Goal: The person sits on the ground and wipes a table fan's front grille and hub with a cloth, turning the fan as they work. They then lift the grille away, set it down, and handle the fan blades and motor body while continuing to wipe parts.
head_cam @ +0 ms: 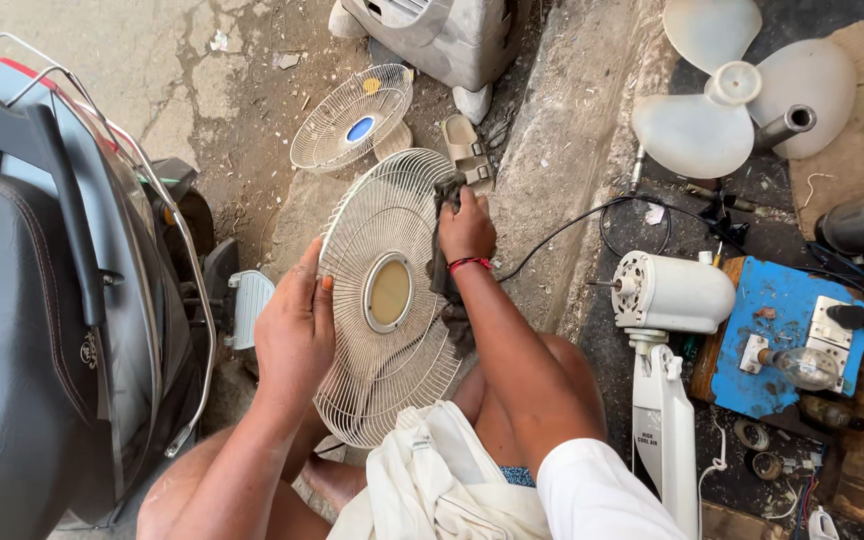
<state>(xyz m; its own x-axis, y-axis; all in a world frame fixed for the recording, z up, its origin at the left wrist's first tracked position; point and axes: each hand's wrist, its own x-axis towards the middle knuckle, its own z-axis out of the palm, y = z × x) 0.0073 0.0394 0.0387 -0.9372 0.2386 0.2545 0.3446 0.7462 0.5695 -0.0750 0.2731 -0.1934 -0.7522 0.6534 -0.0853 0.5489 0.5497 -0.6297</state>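
The left hand (295,325) lies flat against the left rim of a white wire fan guard (389,295), fingers spread, steadying it upright on edge between the person's knees. The right hand (466,226) is clenched around a dark rag (444,262), pressing it to the guard's upper right wires; a red band sits on that wrist. A second guard (351,117) with a blue centre lies on the ground just beyond. To the right, on the raised floor, rest a white fan motor (672,292) on its stand, a three-bladed fan blade (732,95), a blue board (782,335) with a socket and bulb, and a black cable (592,215). A scooter (42,300) stands at left.
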